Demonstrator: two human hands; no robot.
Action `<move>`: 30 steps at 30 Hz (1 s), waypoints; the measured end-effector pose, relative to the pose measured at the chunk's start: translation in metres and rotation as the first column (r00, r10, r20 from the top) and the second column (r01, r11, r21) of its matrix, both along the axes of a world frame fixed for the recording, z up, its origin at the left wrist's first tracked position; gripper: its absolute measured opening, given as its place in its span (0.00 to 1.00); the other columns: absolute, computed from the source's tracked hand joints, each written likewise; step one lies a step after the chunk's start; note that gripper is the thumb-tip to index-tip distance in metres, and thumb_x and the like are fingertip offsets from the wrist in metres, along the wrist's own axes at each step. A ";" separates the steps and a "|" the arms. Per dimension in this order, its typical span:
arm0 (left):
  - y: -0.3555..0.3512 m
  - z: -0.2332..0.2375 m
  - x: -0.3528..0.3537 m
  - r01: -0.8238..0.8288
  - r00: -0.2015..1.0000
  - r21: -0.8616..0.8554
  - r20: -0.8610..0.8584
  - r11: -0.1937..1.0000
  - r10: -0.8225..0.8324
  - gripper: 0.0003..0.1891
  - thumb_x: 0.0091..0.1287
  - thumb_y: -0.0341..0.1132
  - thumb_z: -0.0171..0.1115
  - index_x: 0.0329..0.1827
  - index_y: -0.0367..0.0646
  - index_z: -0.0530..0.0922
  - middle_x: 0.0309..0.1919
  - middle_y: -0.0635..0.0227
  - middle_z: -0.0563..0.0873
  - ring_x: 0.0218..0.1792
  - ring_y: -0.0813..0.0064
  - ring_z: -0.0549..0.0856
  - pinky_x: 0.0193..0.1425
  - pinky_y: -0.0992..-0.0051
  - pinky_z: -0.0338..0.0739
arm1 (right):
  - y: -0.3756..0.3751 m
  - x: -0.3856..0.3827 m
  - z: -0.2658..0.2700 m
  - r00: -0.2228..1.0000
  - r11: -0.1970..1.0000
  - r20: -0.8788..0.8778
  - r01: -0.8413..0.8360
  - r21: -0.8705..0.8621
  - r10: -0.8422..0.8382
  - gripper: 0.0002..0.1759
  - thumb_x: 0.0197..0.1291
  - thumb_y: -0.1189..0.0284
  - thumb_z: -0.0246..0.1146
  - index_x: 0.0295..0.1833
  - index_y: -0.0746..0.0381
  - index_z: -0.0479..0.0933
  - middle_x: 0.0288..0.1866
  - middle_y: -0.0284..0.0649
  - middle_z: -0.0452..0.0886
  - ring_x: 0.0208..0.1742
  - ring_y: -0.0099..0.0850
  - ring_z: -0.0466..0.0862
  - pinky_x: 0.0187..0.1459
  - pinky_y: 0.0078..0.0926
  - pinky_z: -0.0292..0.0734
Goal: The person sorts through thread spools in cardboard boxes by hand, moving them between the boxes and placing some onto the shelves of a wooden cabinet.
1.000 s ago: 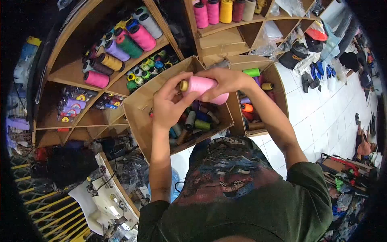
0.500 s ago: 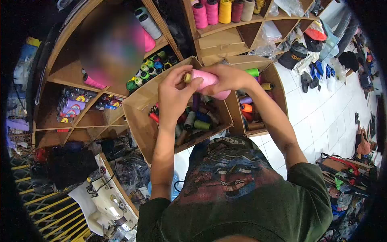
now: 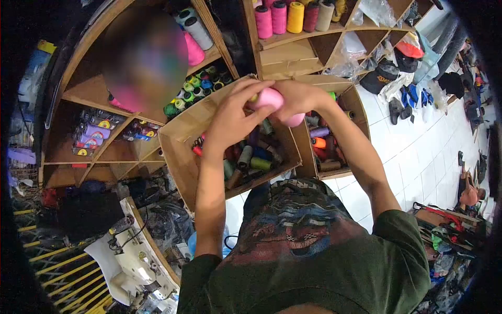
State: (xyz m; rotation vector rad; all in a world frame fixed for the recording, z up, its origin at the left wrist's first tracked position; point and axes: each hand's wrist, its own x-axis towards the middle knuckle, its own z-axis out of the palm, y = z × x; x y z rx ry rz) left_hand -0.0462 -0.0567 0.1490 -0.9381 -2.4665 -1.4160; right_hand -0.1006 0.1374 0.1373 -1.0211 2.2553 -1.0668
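Item: one pink thread spool (image 3: 273, 98), which we grip in both our left hand (image 3: 232, 121) and our right hand (image 3: 300, 98), fingers closed round it. Beneath the hands: cardboard box (image 3: 180, 140) of mixed spools. Beyond them: wooden shelves (image 3: 293, 49). To their right: white tiled floor (image 3: 418, 152).

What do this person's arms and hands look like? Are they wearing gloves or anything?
No gloves: the left hand and right hand are bare, and I see no rings, watch or bracelets. Both forearms are uncovered. The sleeves are short and dark green, part of a T-shirt with a busy multicoloured print on the chest.
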 end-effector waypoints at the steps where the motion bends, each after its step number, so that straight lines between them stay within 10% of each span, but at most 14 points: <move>1: -0.004 0.003 -0.001 0.058 0.993 0.051 0.097 0.997 -0.063 0.23 0.60 0.26 0.65 0.60 0.39 0.74 0.54 0.60 0.76 0.45 0.75 0.82 0.42 0.77 0.81 | 0.002 0.001 -0.002 0.999 0.997 0.036 -0.006 -0.072 0.009 0.31 0.34 0.61 0.72 0.47 0.64 0.78 0.38 0.44 0.84 0.39 0.36 0.84 0.43 0.30 0.78; 4: -0.006 0.008 0.002 0.009 0.880 0.183 0.466 0.983 -0.095 0.23 0.59 0.26 0.66 0.60 0.39 0.75 0.53 0.60 0.76 0.43 0.76 0.83 0.40 0.77 0.81 | 0.001 0.000 0.000 0.982 0.997 0.183 -0.043 -0.068 0.055 0.33 0.34 0.62 0.73 0.50 0.64 0.76 0.40 0.45 0.83 0.40 0.36 0.83 0.44 0.30 0.78; 9: 0.011 0.008 0.005 -0.297 0.878 -0.047 0.380 0.954 0.292 0.20 0.60 0.40 0.68 0.49 0.34 0.80 0.21 0.65 0.84 0.17 0.80 0.82 0.22 0.79 0.75 | -0.010 0.003 -0.001 0.997 0.996 -0.034 0.067 0.056 -0.065 0.48 0.33 0.65 0.71 0.66 0.62 0.62 0.43 0.49 0.82 0.42 0.40 0.83 0.44 0.33 0.78; 13: 0.021 0.006 0.001 -0.460 0.788 -0.090 0.416 0.883 0.453 0.22 0.58 0.48 0.68 0.43 0.34 0.82 0.15 0.62 0.82 0.13 0.77 0.81 0.19 0.78 0.74 | -0.018 0.004 -0.005 0.990 0.992 -0.057 0.129 0.009 -0.128 0.59 0.31 0.67 0.69 0.75 0.56 0.51 0.47 0.49 0.82 0.43 0.42 0.83 0.47 0.33 0.78; 16: 0.023 0.000 -0.003 -0.557 0.708 -0.174 0.412 0.812 0.574 0.26 0.60 0.53 0.65 0.36 0.31 0.82 0.12 0.60 0.80 0.12 0.75 0.81 0.18 0.77 0.74 | -0.026 0.010 0.010 0.985 0.981 -0.006 0.170 0.090 -0.170 0.59 0.32 0.65 0.72 0.74 0.56 0.51 0.46 0.53 0.82 0.42 0.45 0.84 0.46 0.36 0.79; 23: 0.019 -0.013 -0.014 -0.664 0.504 -0.270 0.527 0.697 0.685 0.33 0.63 0.57 0.57 0.24 0.26 0.80 0.13 0.49 0.80 0.18 0.58 0.84 0.24 0.63 0.77 | -0.054 0.021 -0.045 0.677 0.892 -0.655 0.452 0.009 -0.336 0.63 0.34 0.54 0.75 0.73 0.65 0.48 0.45 0.57 0.79 0.47 0.50 0.81 0.50 0.41 0.76; 26: -0.009 -0.073 -0.028 -0.741 0.562 -0.296 0.216 0.602 0.798 0.32 0.63 0.55 0.55 0.26 0.25 0.80 0.16 0.44 0.80 0.24 0.50 0.85 0.31 0.58 0.77 | -0.057 0.032 -0.042 0.527 0.874 -0.746 0.462 -0.151 -0.407 0.60 0.36 0.54 0.75 0.72 0.63 0.51 0.53 0.57 0.75 0.57 0.49 0.75 0.56 0.41 0.70; 30: -0.044 -0.091 -0.006 -0.679 0.441 -0.456 0.373 0.576 0.816 0.31 0.65 0.56 0.52 0.35 0.28 0.80 0.16 0.47 0.81 0.23 0.59 0.86 0.33 0.62 0.79 | -0.002 0.025 -0.058 0.679 0.800 -0.436 0.560 -0.213 -0.591 0.50 0.41 0.56 0.74 0.68 0.65 0.60 0.58 0.56 0.72 0.61 0.50 0.71 0.60 0.40 0.67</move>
